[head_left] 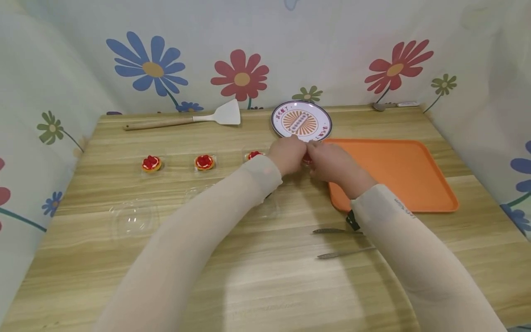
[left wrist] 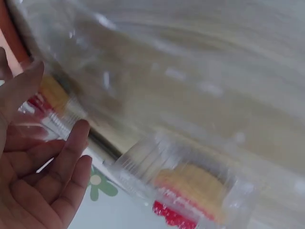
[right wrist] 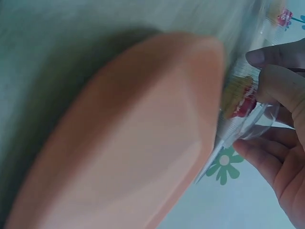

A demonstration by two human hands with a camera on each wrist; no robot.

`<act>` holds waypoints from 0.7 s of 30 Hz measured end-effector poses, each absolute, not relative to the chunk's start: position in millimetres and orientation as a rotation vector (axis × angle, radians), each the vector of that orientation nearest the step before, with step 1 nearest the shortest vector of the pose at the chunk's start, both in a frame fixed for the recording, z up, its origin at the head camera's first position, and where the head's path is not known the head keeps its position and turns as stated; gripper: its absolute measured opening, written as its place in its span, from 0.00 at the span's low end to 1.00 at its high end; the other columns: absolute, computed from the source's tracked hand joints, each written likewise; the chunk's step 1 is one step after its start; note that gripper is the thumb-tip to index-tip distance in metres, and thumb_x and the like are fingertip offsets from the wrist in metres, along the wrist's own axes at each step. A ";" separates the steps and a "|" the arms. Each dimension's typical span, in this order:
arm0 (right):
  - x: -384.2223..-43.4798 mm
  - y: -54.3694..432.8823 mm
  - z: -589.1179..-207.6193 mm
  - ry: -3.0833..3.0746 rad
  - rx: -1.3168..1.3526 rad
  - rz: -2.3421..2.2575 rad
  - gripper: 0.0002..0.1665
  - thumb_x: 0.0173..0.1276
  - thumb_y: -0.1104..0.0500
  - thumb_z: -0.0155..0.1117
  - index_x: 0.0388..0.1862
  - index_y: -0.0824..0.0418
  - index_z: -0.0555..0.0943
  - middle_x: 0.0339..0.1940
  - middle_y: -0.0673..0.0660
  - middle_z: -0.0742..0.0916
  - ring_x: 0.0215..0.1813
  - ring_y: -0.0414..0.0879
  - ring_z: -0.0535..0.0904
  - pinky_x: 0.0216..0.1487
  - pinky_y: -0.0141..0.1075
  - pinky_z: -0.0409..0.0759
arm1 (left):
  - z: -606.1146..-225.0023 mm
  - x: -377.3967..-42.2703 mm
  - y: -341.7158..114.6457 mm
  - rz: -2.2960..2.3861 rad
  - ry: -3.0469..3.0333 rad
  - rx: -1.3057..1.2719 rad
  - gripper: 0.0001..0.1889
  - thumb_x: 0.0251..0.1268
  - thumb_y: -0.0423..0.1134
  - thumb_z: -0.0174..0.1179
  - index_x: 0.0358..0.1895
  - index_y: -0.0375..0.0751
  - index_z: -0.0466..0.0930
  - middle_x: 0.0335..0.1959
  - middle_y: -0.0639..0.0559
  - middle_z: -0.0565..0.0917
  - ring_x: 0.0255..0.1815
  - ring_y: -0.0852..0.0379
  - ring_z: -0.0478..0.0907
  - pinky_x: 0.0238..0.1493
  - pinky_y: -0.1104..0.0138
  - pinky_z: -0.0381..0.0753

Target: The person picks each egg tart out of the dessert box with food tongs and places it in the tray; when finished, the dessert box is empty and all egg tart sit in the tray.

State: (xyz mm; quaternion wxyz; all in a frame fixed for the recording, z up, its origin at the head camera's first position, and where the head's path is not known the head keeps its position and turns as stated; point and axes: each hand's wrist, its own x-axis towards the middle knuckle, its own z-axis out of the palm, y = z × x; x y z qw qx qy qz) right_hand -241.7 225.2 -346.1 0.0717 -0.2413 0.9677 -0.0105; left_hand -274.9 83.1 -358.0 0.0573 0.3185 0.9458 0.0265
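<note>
Both hands meet over a small clear plastic box (right wrist: 233, 124) with a red-topped tart (right wrist: 243, 100) in it, at the orange tray's left edge. My left hand (head_left: 288, 154) holds the box's left side, thumb and fingers about its edge. From the right, my right hand (head_left: 332, 161) pinches the thin clear plastic between thumb and fingers. In the head view the hands hide most of this box. Just left of them, another boxed tart (head_left: 255, 154) shows above the left sleeve; the left wrist view has its box (left wrist: 190, 186) close by.
Further left stand two more boxed tarts (head_left: 151, 163) (head_left: 204, 162). Clear plastic lids (head_left: 132, 219) lie nearer the front. Behind are a white spatula (head_left: 226, 113), a round plate (head_left: 279, 128) and a spoon (head_left: 379, 106). The orange tray (head_left: 390, 175) lies right; metal tongs (head_left: 344, 253) lie partly under the right sleeve.
</note>
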 end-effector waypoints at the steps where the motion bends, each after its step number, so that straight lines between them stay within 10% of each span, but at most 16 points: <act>1: -241.8 224.8 -345.7 2.907 -0.735 -0.036 0.26 0.58 0.61 0.71 0.53 0.69 0.74 0.41 0.60 0.81 0.40 0.56 0.80 0.48 0.51 0.80 | -357.8 -276.6 81.9 0.088 2.859 0.965 0.12 0.61 0.41 0.65 0.46 0.43 0.84 0.44 0.49 0.85 0.47 0.51 0.80 0.50 0.57 0.81; 21: -252.1 226.1 -335.6 2.833 -0.641 -0.272 0.37 0.63 0.62 0.70 0.71 0.65 0.71 0.68 0.68 0.72 0.66 0.62 0.71 0.69 0.54 0.67 | -342.3 -271.1 69.5 0.179 2.838 0.779 0.19 0.58 0.51 0.68 0.47 0.43 0.84 0.46 0.50 0.85 0.45 0.53 0.81 0.46 0.55 0.81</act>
